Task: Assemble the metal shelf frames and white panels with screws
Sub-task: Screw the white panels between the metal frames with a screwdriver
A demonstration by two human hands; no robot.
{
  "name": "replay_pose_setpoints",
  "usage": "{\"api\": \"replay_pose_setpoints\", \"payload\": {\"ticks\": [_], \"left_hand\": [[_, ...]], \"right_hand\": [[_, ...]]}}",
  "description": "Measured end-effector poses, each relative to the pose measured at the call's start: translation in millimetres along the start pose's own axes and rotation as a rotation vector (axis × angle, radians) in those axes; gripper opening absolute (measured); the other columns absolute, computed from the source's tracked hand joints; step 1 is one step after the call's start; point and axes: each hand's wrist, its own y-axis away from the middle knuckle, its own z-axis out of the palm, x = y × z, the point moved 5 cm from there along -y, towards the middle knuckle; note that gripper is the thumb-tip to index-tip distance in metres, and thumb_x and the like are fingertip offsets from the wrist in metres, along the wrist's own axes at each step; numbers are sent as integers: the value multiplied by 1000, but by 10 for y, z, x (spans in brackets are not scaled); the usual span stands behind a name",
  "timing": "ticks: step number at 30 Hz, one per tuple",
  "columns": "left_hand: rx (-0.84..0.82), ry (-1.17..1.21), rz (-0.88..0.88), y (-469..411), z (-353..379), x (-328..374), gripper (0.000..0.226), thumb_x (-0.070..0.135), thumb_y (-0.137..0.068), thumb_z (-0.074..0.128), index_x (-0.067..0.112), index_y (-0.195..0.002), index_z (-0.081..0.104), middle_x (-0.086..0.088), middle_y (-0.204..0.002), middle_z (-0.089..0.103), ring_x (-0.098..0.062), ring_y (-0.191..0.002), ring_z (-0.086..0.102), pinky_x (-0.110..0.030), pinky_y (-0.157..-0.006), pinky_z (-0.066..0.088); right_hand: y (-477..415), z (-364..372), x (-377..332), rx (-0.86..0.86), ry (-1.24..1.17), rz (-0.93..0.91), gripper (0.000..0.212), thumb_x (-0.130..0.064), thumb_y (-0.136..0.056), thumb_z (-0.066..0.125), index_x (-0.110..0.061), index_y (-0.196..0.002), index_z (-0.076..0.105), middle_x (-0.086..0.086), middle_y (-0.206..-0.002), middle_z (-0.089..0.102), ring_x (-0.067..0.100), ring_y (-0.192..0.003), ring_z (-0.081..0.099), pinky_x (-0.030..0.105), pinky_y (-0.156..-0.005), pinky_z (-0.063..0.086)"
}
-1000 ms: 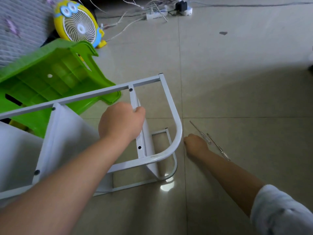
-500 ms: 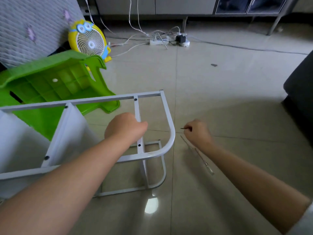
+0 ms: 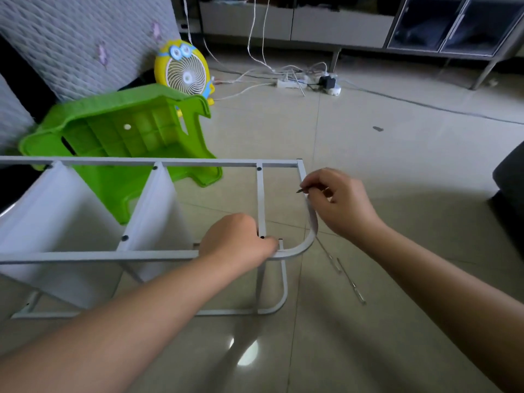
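Tile floor (image 3: 397,165) below — the right hand (image 3: 340,205) has lifted off it, pinching a screw (image 3: 300,191) just beside the frame (image 3: 198,163) the left hand (image 3: 238,242) grips; fastening likely follows.

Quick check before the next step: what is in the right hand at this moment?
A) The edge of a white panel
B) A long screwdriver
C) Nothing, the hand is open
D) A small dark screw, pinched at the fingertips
D: the right hand pinches a small dark screw close to the end rail of the metal frame, while the two thin screwdrivers lie untouched on the floor.
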Motion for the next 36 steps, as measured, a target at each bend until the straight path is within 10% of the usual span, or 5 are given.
{"api": "replay_pose_setpoints", "payload": {"ticks": [10,18,29,36], "left_hand": [[77,11,109,29,0,6,45,35,-84,51,11,-51,34,-2,-51,32,-18,-49,35,-26,-44,20],[23,44,399,162,-12,-177,28,42,-81,63,14,-84,69,-3,-83,65,-22,-82,58,-31,-71,47],[214,-25,527,212,34,-186,34,43,-89,52,13,-93,67,-3,-90,62,-21,-89,56,-28,-68,37],[427,-52,631,259,14,-204,30,44,-64,58,18,-48,59,5,-44,48,-14,-36,50,-9,-37,9]], "right_hand": [[45,101,-95,-74,101,-101,21,3,-85,52,-2,-97,70,9,-87,66,20,-77,60,24,-73,46],[107,96,-173,-194,142,-57,16,-6,-87,56,-6,-99,66,-1,-80,61,18,-78,60,13,-66,44],[236,167,-455,-262,80,-355,23,-11,-79,54,-1,-89,72,-5,-76,66,7,-82,57,11,-76,43],[265,257,-400,-245,66,-352,23,-13,-79,54,-3,-88,72,5,-78,72,10,-82,58,23,-74,46]]}}
